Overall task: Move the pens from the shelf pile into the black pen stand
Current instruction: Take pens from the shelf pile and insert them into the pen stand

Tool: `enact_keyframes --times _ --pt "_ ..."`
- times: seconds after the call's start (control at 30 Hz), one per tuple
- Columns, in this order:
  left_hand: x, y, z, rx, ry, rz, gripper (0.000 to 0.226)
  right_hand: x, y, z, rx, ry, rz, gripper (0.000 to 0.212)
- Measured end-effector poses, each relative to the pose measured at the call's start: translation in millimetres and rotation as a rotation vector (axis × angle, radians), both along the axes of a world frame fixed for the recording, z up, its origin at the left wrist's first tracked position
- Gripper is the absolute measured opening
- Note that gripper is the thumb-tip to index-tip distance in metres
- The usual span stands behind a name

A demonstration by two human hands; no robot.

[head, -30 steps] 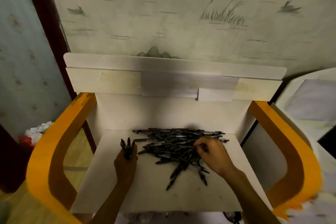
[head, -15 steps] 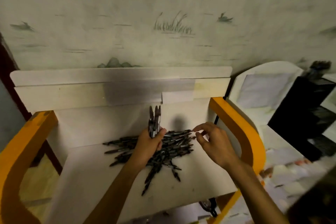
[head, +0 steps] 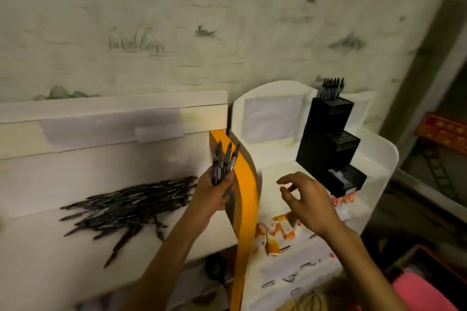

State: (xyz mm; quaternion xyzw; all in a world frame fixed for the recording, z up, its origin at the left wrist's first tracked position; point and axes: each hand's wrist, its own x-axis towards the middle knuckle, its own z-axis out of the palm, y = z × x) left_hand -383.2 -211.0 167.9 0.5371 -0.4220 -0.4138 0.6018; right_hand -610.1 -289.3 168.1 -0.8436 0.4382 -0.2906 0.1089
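Note:
A pile of black pens (head: 131, 206) lies on the white shelf (head: 38, 247) at the left. My left hand (head: 214, 190) grips a bunch of black pens (head: 223, 161) upright, right of the pile, beside the orange side rail (head: 246, 194). My right hand (head: 307, 199) hovers with fingers spread and holds nothing, over the white unit at the right. The black stepped pen stand (head: 328, 144) sits on that unit beyond my right hand, with several pens (head: 331, 88) standing in its top tier.
The orange rail separates the shelf from the white unit (head: 384, 159). Orange-printed papers (head: 280, 232) lie under my right hand. Patterned wallpaper (head: 177, 33) runs behind. A pink object (head: 424, 293) sits at the lower right.
The view swung right, bringing the pen stand into sight. My left hand carried the bunch of pens rightward off the pile to the orange rail. My right hand left the pile and moved over the white unit.

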Motion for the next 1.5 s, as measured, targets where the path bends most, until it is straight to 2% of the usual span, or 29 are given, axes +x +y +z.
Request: enact_keyframes --times 0.17,0.33,0.5,0.67,1.0,1.27,1.5 --pt "-91.8 -20.0 -0.9 0.008 0.032 -0.004 0.022 -95.3 -17.1 -5.5 0.022 -0.045 -0.040 0.016" --pt "-157.2 -42.6 1.1 0.065 0.071 0.044 0.022 -156.5 -37.8 -11.5 0.045 -0.028 -0.071 0.017" --pt "-196.8 -76.7 12.2 0.066 -0.037 0.054 0.028 -189.8 -73.0 -4.0 0.033 -0.050 -0.073 0.018" --pt "-223.3 -130.7 13.5 0.070 -0.089 0.104 0.023 -209.5 -125.4 1.8 -0.006 -0.051 -0.055 0.017" --pt "-262.8 -250.0 6.1 0.021 0.058 0.102 0.021 -243.1 -242.1 23.8 -0.026 -0.011 -0.012 0.014" --pt "-282.6 -324.8 18.0 0.005 0.037 0.110 0.017 -240.6 -325.1 37.1 -0.026 -0.067 0.062 0.012" --pt "-280.6 -366.5 27.5 0.004 0.005 0.133 0.027 -220.0 -379.1 52.8 -0.003 -0.153 0.151 0.012"
